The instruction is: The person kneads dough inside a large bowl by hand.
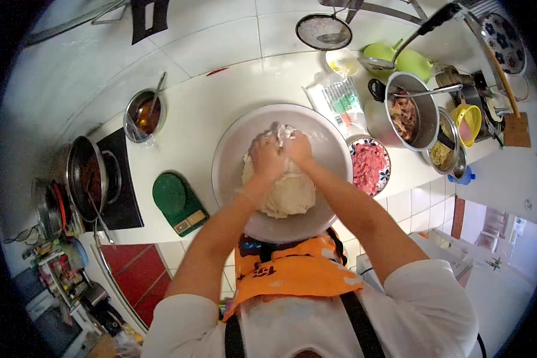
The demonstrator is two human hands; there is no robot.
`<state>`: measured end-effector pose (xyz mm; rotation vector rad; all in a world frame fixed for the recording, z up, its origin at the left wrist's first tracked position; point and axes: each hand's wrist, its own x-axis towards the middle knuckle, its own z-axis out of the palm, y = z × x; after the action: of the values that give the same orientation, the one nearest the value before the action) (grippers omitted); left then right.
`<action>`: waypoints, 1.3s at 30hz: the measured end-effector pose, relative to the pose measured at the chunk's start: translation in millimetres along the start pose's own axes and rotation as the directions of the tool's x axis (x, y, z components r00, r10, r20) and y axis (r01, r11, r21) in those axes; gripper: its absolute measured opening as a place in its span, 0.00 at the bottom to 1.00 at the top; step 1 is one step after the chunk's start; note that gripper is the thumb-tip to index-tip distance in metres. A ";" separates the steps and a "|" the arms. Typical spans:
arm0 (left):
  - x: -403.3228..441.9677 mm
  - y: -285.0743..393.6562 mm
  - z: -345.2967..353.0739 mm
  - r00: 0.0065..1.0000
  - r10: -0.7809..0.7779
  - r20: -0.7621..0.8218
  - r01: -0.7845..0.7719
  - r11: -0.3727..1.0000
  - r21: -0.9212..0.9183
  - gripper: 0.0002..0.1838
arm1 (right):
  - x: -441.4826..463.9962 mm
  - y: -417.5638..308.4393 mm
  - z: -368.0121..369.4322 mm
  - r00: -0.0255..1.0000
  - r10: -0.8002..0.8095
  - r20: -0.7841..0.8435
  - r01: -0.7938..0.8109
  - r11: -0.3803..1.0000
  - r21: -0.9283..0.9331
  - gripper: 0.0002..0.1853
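Observation:
A big pale lump of dough (287,194) lies in a wide, light-coloured basin (225,161) on the counter. My left hand (267,156) presses onto the far part of the dough, its fingers curled over it. Close beside it, my right hand (298,147) grips the same far edge, the two hands nearly touching. Something whitish and shiny shows at my fingertips; I cannot make out whether it is dough or thin plastic. The fingertips are partly hidden in it.
Right of the basin are a patterned plate of minced meat (369,167), a plastic packet (340,104) and a pot of meat (420,113). On the left stand a green kitchen scale (176,200), a saucepan of dark liquid (144,116) and a pan (88,173) on the black hob (123,203).

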<state>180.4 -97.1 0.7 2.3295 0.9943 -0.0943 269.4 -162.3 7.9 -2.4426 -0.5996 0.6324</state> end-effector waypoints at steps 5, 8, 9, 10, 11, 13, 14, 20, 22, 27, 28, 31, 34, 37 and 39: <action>4.0 -10.4 -46.4 0.978 0.207 -0.024 -0.190 0.835 -0.516 0.23 | -83.5 33.4 -28.2 0.867 -0.497 -0.027 0.495 0.854 0.161 0.13; -24.7 6.8 -39.5 0.950 0.088 0.300 -0.051 0.990 -0.129 0.24 | -121.0 22.6 -50.2 0.597 -0.783 -0.174 0.800 0.597 0.057 0.12; -39.0 0.7 -36.5 0.936 0.190 0.297 -0.155 0.978 -0.139 0.24 | -121.9 21.5 -50.4 0.598 -0.783 -0.172 0.799 0.598 0.059 0.12; -53.3 -5.3 -33.8 0.912 0.290 0.290 -0.257 0.955 -0.149 0.24 | -121.7 19.1 -47.7 0.712 -0.677 -0.187 0.701 0.702 0.126 0.12; -73.0 15.2 -55.6 0.939 0.182 0.291 -0.162 0.983 -0.091 0.22 | -119.5 16.8 -44.5 0.809 -0.555 -0.194 0.586 0.786 0.196 0.13; -107.7 24.1 -57.6 0.953 0.070 0.295 -0.066 0.998 -0.026 0.22 | -112.3 45.1 -7.2 0.963 -0.199 0.180 0.189 0.979 0.071 0.18; -125.8 18.6 -46.4 0.987 0.149 0.058 -0.143 0.985 -0.099 0.22 | -121.2 40.2 -8.3 0.965 -0.191 0.181 0.180 0.981 0.076 0.18; -119.9 -9.6 3.2 0.889 0.415 -0.195 -0.403 0.910 0.096 0.27 | -138.3 30.9 -14.2 0.889 -0.455 -0.060 0.441 0.883 -0.161 0.27; -102.3 -7.3 6.2 0.900 0.407 -0.158 -0.394 0.913 0.108 0.27 | -118.8 53.3 8.3 0.908 -0.405 -0.104 0.397 0.914 -0.088 0.29; -43.1 5.5 7.1 0.910 0.378 -0.170 -0.364 0.925 0.112 0.27 | -68.1 57.4 15.4 0.998 -0.056 -0.011 0.056 0.926 0.372 0.35; -30.3 7.2 8.2 0.907 0.381 -0.181 -0.366 0.924 0.112 0.26 | -49.8 69.6 24.6 0.974 -0.184 -0.133 0.206 0.963 0.173 0.30; -1.2 11.5 10.1 0.920 0.331 -0.209 -0.316 0.943 0.100 0.22 | -22.5 53.6 15.4 0.940 -0.245 -0.237 0.248 0.969 -0.018 0.24; 6.7 7.2 17.9 0.878 0.351 -0.327 -0.302 0.934 0.191 0.18 | -5.2 54.1 20.4 0.894 -0.295 -0.338 0.289 0.955 -0.069 0.20; 7.8 11.6 12.4 0.961 0.215 -0.173 -0.178 0.962 0.206 0.20 | -10.7 36.2 -0.1 0.999 0.001 -0.033 -0.001 1.000 -0.005 0.22; 18.4 12.3 -12.3 0.995 0.102 0.011 -0.103 0.994 0.041 0.25 | -46.4 15.7 -37.3 0.996 -0.093 -0.006 0.094 0.991 0.100 0.22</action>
<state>200.0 -85.4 11.7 2.4108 0.8745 -0.0850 257.4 -213.2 40.5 -2.3068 -0.6614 0.6076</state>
